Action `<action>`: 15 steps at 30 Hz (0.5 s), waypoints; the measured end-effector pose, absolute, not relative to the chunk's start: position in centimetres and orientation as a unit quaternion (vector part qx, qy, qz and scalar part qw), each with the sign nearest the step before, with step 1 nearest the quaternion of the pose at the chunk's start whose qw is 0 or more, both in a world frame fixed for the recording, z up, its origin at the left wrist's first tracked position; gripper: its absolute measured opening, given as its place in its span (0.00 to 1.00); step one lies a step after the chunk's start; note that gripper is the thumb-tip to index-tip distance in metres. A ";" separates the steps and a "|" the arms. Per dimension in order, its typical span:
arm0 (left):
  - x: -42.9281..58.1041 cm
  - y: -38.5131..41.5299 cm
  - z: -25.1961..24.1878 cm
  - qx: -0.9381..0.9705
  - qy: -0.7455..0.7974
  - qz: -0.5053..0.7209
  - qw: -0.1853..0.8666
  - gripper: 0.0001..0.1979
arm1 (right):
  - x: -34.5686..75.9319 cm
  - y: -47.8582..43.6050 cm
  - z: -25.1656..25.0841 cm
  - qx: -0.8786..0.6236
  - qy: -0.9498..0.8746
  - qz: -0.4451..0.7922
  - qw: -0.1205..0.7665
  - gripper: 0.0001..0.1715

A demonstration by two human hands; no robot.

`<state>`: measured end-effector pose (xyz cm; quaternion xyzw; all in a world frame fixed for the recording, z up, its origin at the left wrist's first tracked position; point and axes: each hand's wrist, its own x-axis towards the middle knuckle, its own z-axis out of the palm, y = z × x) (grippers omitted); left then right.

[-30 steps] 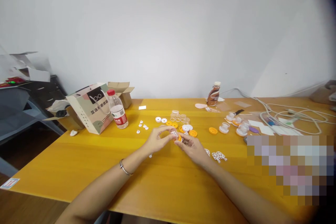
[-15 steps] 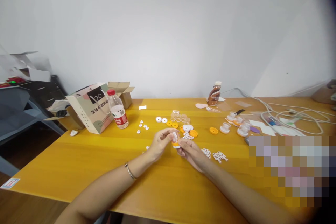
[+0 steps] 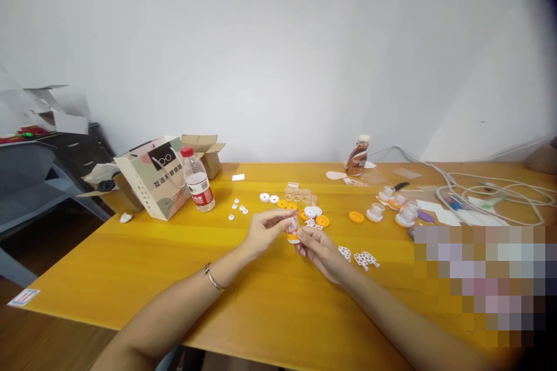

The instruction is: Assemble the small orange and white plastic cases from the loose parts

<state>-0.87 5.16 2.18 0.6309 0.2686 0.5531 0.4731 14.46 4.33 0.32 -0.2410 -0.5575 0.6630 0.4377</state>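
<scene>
Ideally, clear top (image 3: 292, 225) and orange base (image 3: 293, 237) line up squarely; just below frame centre, the left hand (image 3: 266, 233) pinches the former, the right hand (image 3: 319, 249) the latter.

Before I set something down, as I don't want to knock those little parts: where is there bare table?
Widest is front left: bare table between the red-capped bottle and the left forearm. A narrower strip runs along the back, from the white card to the pink piece. Just beyond the hands, discs and clear rings crowd; cables clutter back right.
</scene>
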 end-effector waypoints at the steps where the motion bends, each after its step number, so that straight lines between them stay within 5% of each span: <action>1: -0.8 5.2 2.1 0.626 0.278 0.572 0.453 0.13 | 14.4 4.3 0.3 -0.245 -0.564 0.653 0.442 0.13; 11: -0.2 5.2 1.0 0.639 0.280 0.609 0.378 0.08 | 14.3 3.7 1.3 -0.286 -0.639 0.549 0.456 0.12; 15: -0.3 5.3 0.9 0.626 0.280 0.588 0.429 0.10 | 14.3 3.7 1.1 -0.288 -0.622 0.568 0.455 0.11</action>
